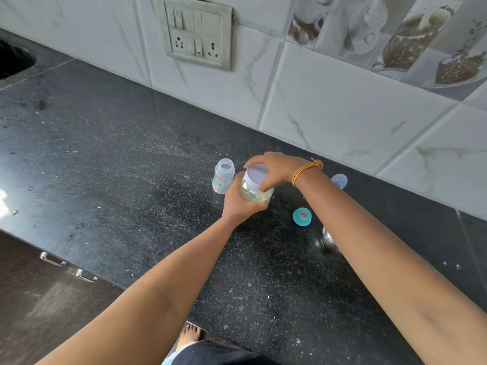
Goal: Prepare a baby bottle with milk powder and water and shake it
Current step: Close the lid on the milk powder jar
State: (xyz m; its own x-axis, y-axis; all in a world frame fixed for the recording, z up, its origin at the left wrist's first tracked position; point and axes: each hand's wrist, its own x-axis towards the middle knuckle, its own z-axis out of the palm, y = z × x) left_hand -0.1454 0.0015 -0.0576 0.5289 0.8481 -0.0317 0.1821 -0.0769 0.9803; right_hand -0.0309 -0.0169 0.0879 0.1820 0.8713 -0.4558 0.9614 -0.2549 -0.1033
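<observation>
A clear jar of white milk powder point(257, 193) is tilted a little above the black counter. My left hand point(241, 204) grips its body from below. My right hand point(274, 168) curls round its white lid point(257, 173) from above. Just left of the jar stands the open baby bottle point(223, 179), uncapped, with a printed pattern. The bottle's teal ring with its teat point(302, 216) lies on the counter to the right. A bluish clear cap point(339, 180) stands further right near the wall, partly hidden by my right forearm.
A shiny steel vessel point(329, 239) sits half hidden under my right forearm. The black granite counter point(131, 167) stretches left toward a sink edge point(13, 61). A switchboard point(197, 35) is on the tiled wall. Drawer handles point(52, 259) lie below the counter's front edge.
</observation>
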